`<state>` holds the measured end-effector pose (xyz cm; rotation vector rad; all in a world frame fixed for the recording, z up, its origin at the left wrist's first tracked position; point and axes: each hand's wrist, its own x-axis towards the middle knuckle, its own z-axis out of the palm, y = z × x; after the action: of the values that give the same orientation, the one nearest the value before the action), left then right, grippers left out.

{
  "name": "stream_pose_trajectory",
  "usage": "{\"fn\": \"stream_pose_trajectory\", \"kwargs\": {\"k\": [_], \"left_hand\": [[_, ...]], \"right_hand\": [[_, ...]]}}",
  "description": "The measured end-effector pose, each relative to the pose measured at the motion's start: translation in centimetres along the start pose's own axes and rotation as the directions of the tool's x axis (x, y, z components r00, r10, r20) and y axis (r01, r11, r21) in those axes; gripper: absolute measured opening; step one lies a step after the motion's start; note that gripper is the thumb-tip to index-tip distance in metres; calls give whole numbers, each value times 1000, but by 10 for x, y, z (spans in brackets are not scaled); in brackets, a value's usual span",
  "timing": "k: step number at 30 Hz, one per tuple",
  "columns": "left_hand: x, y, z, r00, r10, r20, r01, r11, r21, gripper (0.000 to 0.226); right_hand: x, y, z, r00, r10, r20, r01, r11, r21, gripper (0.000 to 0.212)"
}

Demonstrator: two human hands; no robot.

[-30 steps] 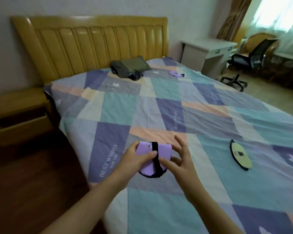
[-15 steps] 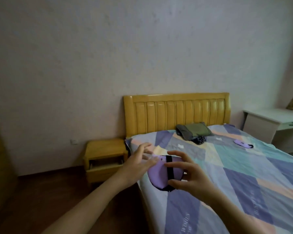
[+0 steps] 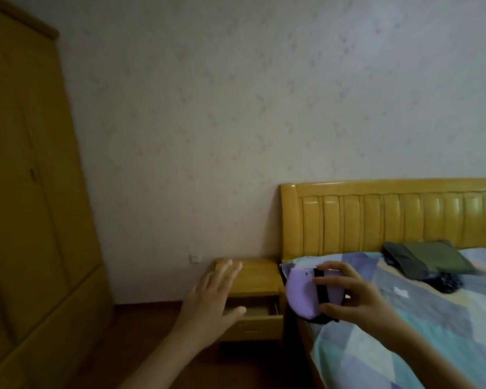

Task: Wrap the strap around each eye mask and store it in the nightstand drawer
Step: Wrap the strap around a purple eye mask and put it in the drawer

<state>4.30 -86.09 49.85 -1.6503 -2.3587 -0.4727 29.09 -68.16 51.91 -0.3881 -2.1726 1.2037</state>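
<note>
Broadly, a pale wall [image 3: 236, 113] fills most of the view, with a tall yellow wardrobe [image 3: 26, 192] standing along the left edge and a strip of dark wooden floor [image 3: 157, 318] open between the wardrobe's front and the bed. Against the wall on the right sits the bed [image 3: 432, 332], its yellow ribbed headboard [image 3: 399, 217] upright and its patchwork cover reaching the lower right corner; the near-left edge of the cover drops toward the floor just beside the nightstand. A folded dark green cloth [image 3: 429, 259] lies near the headboard, with a small dark bundle [image 3: 443, 283] just in front of it. Between wardrobe and bed, the wooden nightstand [image 3: 250, 276] stands against the wall, its side close to the bed's corner. Its drawer [image 3: 253, 310] is pulled out, front edge jutting toward the open floor, the inside dim. A white wall socket [image 3: 194, 258] sits just left of the nightstand top.

The left hand [image 3: 211, 301] is spread flat with fingers apart, holding nothing, seen in front of the drawer opening and the nightstand's left edge; whether it touches either cannot be told. The right hand [image 3: 348, 299] pinches the folded purple eye mask [image 3: 303, 296] between thumb below and fingers above, over the bed's near corner, just right of the nightstand. The black strap [image 3: 321, 290] runs around the mask's middle.
</note>
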Motion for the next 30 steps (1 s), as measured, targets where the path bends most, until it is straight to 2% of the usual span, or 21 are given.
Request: {"fn": "stream_pose_trajectory", "kwargs": {"k": [3, 8, 18, 24, 30], "left_hand": [[47, -30, 33, 1000, -17, 12, 17, 1000, 25, 84], [135, -76, 84, 997, -64, 37, 61, 996, 62, 82], [277, -195, 202, 989, -113, 94, 112, 994, 20, 79], [354, -265, 325, 972, -112, 207, 122, 992, -32, 80], [393, -319, 464, 934, -100, 343, 137, 987, -84, 79]], "right_hand": [[74, 37, 18, 998, -48, 48, 50, 998, -46, 39], [197, 102, 46, 985, -84, 154, 89, 996, -23, 42], [388, 236, 95, 955, 9, 297, -4, 1000, -16, 43], [463, 355, 143, 930, 169, 327, -166, 985, -36, 44], [498, 501, 186, 845, 403, 352, -399, 913, -87, 44]]}}
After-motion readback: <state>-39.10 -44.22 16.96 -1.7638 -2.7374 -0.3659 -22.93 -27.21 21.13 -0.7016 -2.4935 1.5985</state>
